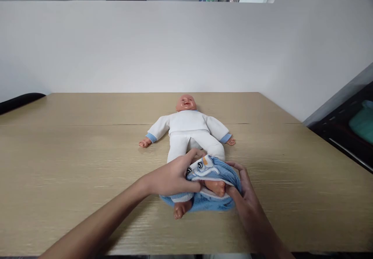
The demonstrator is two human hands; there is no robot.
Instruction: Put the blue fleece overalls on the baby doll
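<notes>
A baby doll (188,121) in a white top and white trousers with blue cuffs lies on its back, its head away from me. Blue fabric with an embroidered cartoon face (214,167), which looks like a small garment, is bunched around the doll's foot (216,187) on the right. My left hand (177,173) grips the garment's left edge between thumb and fingers. On the other side my right hand (243,191) holds its right edge, thumb inside the opening near the toes. The doll's other foot (181,209) sticks out below my left hand, with blue fabric beside it.
The doll rests on a light wooden table (72,166) against a white partition (145,45). A dark rack with a teal item (364,121) stands at the right. A black curved object (21,101) shows at the left edge.
</notes>
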